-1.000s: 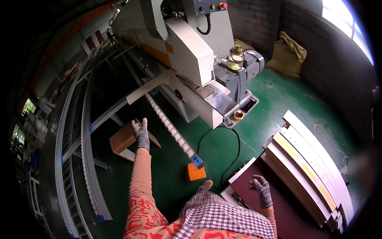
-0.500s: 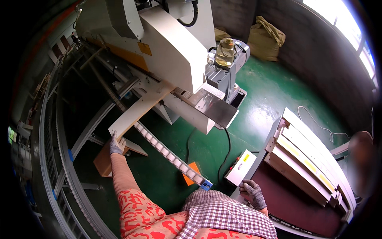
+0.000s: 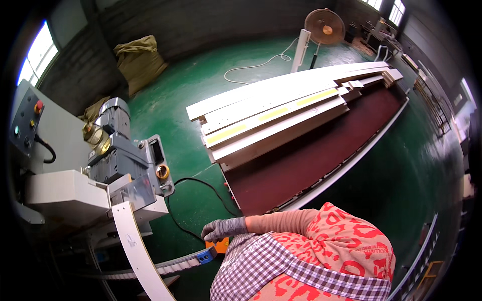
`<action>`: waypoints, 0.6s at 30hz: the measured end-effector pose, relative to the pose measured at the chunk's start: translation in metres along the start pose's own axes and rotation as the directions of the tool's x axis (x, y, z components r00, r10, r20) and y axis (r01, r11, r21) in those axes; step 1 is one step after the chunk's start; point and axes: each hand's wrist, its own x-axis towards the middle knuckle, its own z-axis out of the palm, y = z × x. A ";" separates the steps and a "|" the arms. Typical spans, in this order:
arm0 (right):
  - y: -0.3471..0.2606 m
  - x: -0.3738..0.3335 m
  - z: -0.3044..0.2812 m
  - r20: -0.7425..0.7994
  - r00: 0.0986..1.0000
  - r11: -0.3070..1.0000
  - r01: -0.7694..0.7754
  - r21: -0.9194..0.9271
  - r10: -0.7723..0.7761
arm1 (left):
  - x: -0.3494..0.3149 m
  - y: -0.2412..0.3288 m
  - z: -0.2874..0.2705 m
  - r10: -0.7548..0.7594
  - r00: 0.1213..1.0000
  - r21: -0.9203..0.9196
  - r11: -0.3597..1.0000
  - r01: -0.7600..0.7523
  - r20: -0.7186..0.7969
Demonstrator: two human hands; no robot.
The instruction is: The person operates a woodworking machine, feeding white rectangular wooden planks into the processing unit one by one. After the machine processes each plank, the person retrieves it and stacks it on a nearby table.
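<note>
Now, head view: right hand [image 3: 223, 230], grey-gloved, fingers half curled, nothing visible held, near one orange box [image 3: 221, 246]; left hand out of view, cannot tell state. One long flat white panel [image 3: 133, 243] near left; three yellow strips [image 3: 272, 115] on stacked white boards [image 3: 251, 96], farther right. Moments earlier, left hand touched panel; view since swung right.
</note>
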 end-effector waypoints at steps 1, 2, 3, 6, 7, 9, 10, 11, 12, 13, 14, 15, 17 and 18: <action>0.008 0.003 0.000 0.041 0.999 1.000 -0.009 0.003 0.009 | -0.042 0.019 0.018 -0.096 0.994 0.054 0.994 0.093 0.055; 0.009 -0.004 0.000 0.071 0.997 1.000 -0.026 -0.006 0.026 | -0.079 0.037 0.045 -0.185 0.973 0.114 0.979 0.170 0.140; 0.006 -0.014 0.000 0.097 0.994 0.999 -0.039 -0.014 0.040 | -0.114 0.056 0.075 -0.269 0.936 0.187 0.955 0.229 0.227; 0.001 -0.049 -0.008 0.174 0.984 0.987 0.064 -0.150 -0.038 | -0.185 0.097 0.134 -0.427 0.803 0.302 0.898 0.321 0.416; -0.009 -0.066 -0.009 0.188 0.978 0.991 0.103 -0.080 -0.086 | -0.199 0.108 0.146 -0.465 0.757 0.330 0.880 0.341 0.459; -0.022 -0.111 -0.012 0.203 0.961 0.982 0.180 0.063 -0.189 | -0.223 0.128 0.163 -0.539 0.658 0.392 0.840 0.375 0.526; -0.017 -0.128 -0.017 0.132 0.960 0.952 0.216 0.219 -0.248 | -0.233 0.134 0.175 -0.568 0.604 0.419 0.822 0.385 0.559; -0.007 -0.144 -0.030 0.172 0.953 0.908 0.170 0.383 -0.251 | -0.243 0.140 0.186 -0.593 0.547 0.447 0.805 0.389 0.591; 0.014 -0.150 -0.037 0.006 0.970 0.785 0.194 0.588 -0.245 | -0.253 0.146 0.196 -0.610 0.494 0.472 0.792 0.387 0.619; 0.037 -0.152 -0.047 -0.151 0.969 0.614 0.242 0.751 -0.197 | -0.262 0.152 0.207 -0.628 0.436 0.497 0.777 0.386 0.644; 0.059 -0.159 -0.069 -0.198 0.961 0.551 0.272 0.789 -0.191 | -0.273 0.156 0.219 -0.646 0.372 0.526 0.761 0.379 0.667; 0.061 -0.178 -0.078 -0.242 0.954 0.486 0.299 0.821 -0.178 | -0.283 0.157 0.226 -0.661 0.314 0.550 0.746 0.376 0.681; 0.083 -0.204 -0.103 -0.478 0.876 0.440 0.402 0.803 0.071 | -0.306 0.158 0.252 -0.687 0.181 0.605 0.713 0.354 0.704; 0.097 -0.204 -0.116 -0.539 0.838 0.414 0.463 0.784 0.084 | -0.313 0.158 0.258 -0.696 0.143 0.619 0.700 0.357 0.704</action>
